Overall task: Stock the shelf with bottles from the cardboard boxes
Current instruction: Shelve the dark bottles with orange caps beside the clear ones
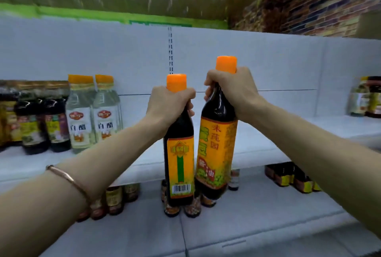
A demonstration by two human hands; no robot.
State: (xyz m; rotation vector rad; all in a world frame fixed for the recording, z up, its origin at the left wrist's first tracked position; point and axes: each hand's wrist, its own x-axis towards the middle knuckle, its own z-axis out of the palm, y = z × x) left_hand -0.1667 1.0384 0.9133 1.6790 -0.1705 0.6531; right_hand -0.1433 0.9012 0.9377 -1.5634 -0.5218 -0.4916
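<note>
Left hand (pixel 168 105) clenched round the neck of a dark bottle (pixel 179 166) just under its orange cap; right hand (pixel 231 89) same grasp on a second dark bottle (pixel 216 153); both held upright in the air in front of the upper shelf (pixel 257 143), side by side, labels nearly touching.

Risks: the two bottles may knock together, being this close; neck-only grips could let a heavy bottle swing or slip; a base set too low would catch the shelf's front edge; the clear vinegar bottles (pixel 93 112), left of the held pair on that shelf, could tip if the left one drifts over; cardboard boxes not in view.
</note>
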